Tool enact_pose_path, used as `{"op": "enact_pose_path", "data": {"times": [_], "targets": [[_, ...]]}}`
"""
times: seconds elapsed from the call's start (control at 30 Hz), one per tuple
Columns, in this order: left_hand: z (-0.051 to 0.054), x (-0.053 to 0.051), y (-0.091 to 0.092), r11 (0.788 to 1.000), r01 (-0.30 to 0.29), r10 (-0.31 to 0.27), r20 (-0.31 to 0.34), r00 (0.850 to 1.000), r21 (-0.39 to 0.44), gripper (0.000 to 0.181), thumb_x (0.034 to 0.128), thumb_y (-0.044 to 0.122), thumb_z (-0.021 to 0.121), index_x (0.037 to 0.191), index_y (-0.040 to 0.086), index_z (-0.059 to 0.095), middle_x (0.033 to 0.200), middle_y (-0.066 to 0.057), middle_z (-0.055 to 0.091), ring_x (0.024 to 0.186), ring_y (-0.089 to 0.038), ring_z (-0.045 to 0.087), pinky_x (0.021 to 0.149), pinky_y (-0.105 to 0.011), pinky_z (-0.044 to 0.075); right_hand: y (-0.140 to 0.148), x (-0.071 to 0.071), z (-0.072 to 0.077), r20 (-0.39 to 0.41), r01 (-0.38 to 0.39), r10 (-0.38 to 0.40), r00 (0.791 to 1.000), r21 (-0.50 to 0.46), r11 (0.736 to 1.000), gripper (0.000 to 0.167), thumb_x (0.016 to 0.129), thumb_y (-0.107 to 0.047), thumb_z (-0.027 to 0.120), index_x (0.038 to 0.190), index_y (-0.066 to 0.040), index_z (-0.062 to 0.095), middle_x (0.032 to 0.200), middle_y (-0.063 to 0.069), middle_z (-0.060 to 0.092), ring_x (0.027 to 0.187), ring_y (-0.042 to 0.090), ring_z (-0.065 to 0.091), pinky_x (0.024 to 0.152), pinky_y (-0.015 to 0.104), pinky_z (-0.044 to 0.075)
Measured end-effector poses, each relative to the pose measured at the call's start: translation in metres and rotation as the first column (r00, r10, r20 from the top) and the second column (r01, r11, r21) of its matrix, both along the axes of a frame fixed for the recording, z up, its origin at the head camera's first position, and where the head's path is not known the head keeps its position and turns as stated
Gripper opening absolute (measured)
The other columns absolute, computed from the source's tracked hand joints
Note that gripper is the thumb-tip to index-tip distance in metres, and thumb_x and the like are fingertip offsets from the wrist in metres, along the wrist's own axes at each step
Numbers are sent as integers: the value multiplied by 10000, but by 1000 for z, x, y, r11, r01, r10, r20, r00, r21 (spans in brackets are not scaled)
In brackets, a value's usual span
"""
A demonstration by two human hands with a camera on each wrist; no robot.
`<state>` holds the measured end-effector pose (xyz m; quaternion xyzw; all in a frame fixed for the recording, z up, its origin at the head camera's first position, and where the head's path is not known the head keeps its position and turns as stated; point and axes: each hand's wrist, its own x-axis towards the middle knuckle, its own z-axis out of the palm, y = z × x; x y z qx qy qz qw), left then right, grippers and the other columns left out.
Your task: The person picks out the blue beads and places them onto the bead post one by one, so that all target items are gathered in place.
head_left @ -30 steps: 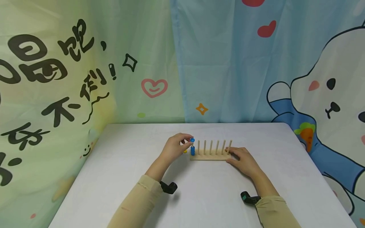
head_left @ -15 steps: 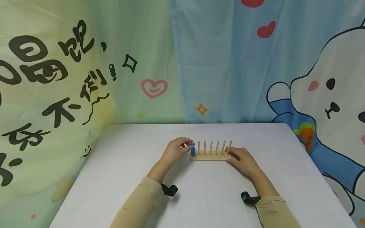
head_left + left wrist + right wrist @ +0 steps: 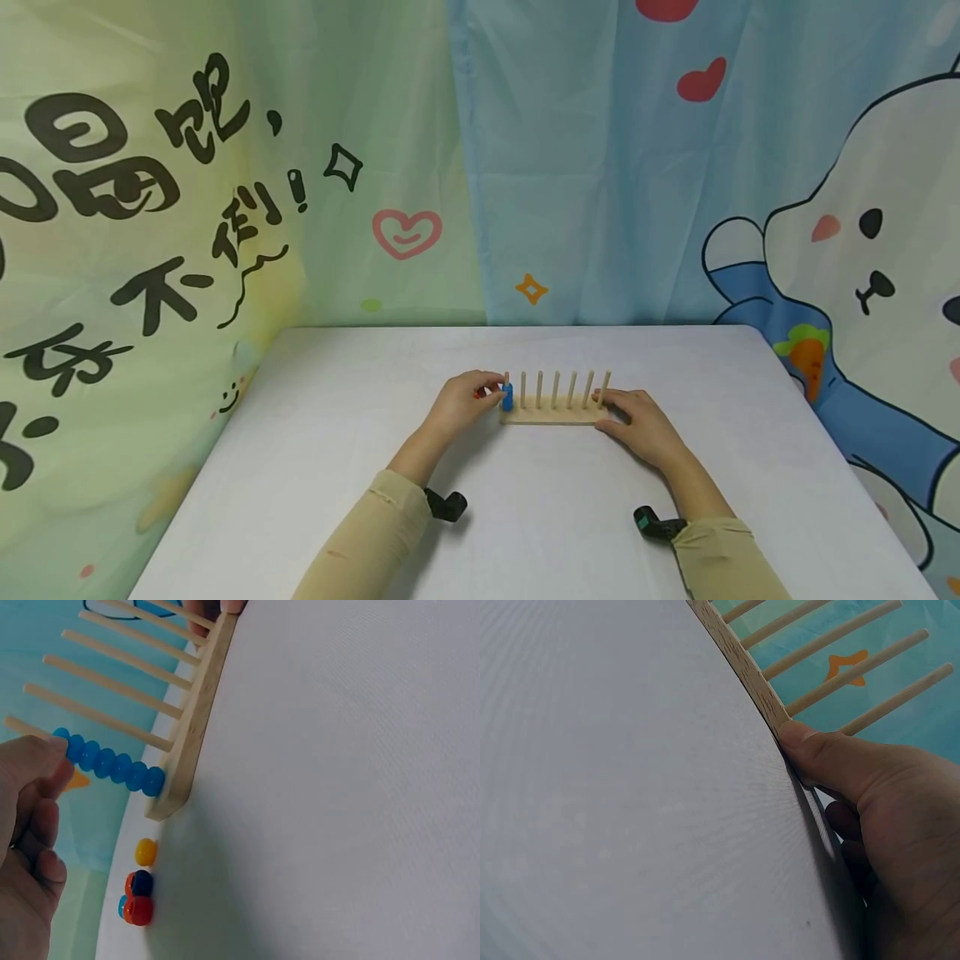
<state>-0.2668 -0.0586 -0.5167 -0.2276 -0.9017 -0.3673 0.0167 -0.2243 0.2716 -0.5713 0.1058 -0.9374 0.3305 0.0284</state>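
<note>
A wooden peg board point(image 3: 555, 415) with a row of upright pegs lies on the table. Its leftmost peg carries a stack of blue beads point(image 3: 120, 766), with the peg's tip showing above them. My left hand point(image 3: 456, 407) pinches the topmost blue bead point(image 3: 61, 736) between thumb and fingers, on that peg. At the other end, my right hand point(image 3: 647, 425) grips the board's edge; its thumb point(image 3: 799, 735) presses the front side and the fingers go behind, partly hidden. The other pegs carry no beads.
Beyond the board's left end lie loose beads: a yellow bead point(image 3: 146, 852), a dark blue bead point(image 3: 142, 883), a red bead point(image 3: 139, 910) and others partly hidden. The white table point(image 3: 547, 517) ends at a printed curtain point(image 3: 555, 167) behind.
My left hand has moved down along the leftmost peg, bringing the blue bead from the peg's top onto the stack. The right hand and the board have stayed in place.
</note>
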Motion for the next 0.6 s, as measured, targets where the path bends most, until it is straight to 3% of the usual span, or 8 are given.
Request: {"op": "enact_pose_path", "data": {"times": [0.17,0.37,0.47,0.6], "targets": [[0,1,-3,1000,-14,14,-1,1000,-6,292,937,256,689,1209,151,706,981,10,712,852,-113,609,745,-236,507,0,0,-1,-4,5,-5,1000,1,1000,536,893,-369,721,1364,-147,592,1403,121,569,1292,348,460,1077,584,363],[-3,-6,-17,995,-95,95,28,995,-19,267,962,266,653,1214,193,703,1017,24,710,870,-113,604,722,-260,500,0,0,-1,-4,6,-6,1000,1,1000,535,893,-365,722,1363,-146,593,1404,121,570,1287,347,463,1075,584,365],[-7,-13,-27,988,-156,156,96,983,-8,257,966,279,644,1207,215,705,1051,23,708,913,-142,597,751,-296,503,0,0,0,-1,6,-6,1000,4,1000,536,895,-365,720,1365,-143,590,1409,123,566,1292,349,459,1078,585,362],[-15,-21,-42,972,-233,221,212,952,36,255,968,284,631,1201,215,707,1122,2,705,1045,-209,606,904,-395,512,0,0,-1,-1,8,-8,1000,2,1000,528,896,-364,718,1361,-147,592,1410,117,565,1301,348,454,1085,583,355]]}}
